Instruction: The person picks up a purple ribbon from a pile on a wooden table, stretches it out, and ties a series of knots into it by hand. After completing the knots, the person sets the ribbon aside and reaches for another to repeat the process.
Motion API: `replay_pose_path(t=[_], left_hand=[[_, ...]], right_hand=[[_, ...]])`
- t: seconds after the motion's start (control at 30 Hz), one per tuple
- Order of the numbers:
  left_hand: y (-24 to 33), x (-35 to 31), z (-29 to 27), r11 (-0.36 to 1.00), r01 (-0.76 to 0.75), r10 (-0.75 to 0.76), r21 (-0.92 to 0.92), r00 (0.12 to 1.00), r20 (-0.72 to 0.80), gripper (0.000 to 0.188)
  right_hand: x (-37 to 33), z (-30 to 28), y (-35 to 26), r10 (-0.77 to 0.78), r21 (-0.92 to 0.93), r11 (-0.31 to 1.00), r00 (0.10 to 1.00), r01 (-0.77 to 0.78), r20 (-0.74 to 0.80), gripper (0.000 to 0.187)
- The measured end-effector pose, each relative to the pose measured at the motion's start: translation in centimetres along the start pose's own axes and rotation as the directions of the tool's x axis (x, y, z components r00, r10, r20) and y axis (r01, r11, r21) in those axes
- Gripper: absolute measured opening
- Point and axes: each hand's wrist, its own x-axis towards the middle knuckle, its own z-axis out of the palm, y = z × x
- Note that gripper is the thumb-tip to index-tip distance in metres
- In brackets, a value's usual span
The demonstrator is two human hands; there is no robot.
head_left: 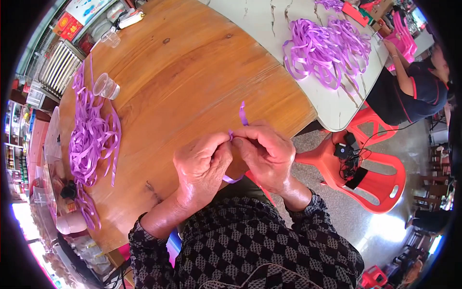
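Observation:
My left hand point(204, 164) and my right hand point(266, 153) meet over the near edge of the wooden table. Both are closed, fingertips pinching a purple ribbon point(242, 113) between them. One end of it sticks up past my right fingers, and a loop hangs below the hands. A small bunched spot shows where the fingertips meet; whether it is a knot I cannot tell. A tangled pile of purple ribbon point(91, 139) lies along the table's left side. Another heap of purple ribbons point(322, 50) rests on the white marbled table at the upper right.
The wooden table point(192, 72) carries a clear plastic cup point(106, 86) beside the left pile. A red plastic chair point(380, 185) holds black cables and adapters point(347, 156). At the far right, a person in dark clothing point(409, 91) sits by the white table point(337, 115).

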Motion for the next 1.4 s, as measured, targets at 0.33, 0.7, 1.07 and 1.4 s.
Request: replay_pose_path(t=[0.33,0.7,1.07,1.4], left_hand=[[0.8,0.0,-2.0,0.852,0.418,-0.347,-0.317,0.902,0.257,0.005],[0.0,-1.3,-3.1,0.989,0.093,-0.068,-0.111,0.975,0.210,0.007],[0.6,-1.5,-3.8,0.957,-0.191,0.191,0.218,0.981,0.025,0.018],[-0.1,-1.1,-4.1,0.699,-0.523,0.474,0.488,0.849,0.233,0.027]], right_hand=[[-0.2,0.0,0.2,-0.114,-0.033,0.993,0.988,0.117,0.100,0.014],[-0.1,1.6,0.0,-0.264,-0.090,0.957,0.956,0.276,0.127,0.018],[-0.7,2.9,-0.5,-0.237,-0.071,0.969,0.971,0.238,0.025,0.019],[-1.0,3.5,0.0,-0.244,-0.070,0.968,0.970,0.243,-0.008,0.016]])
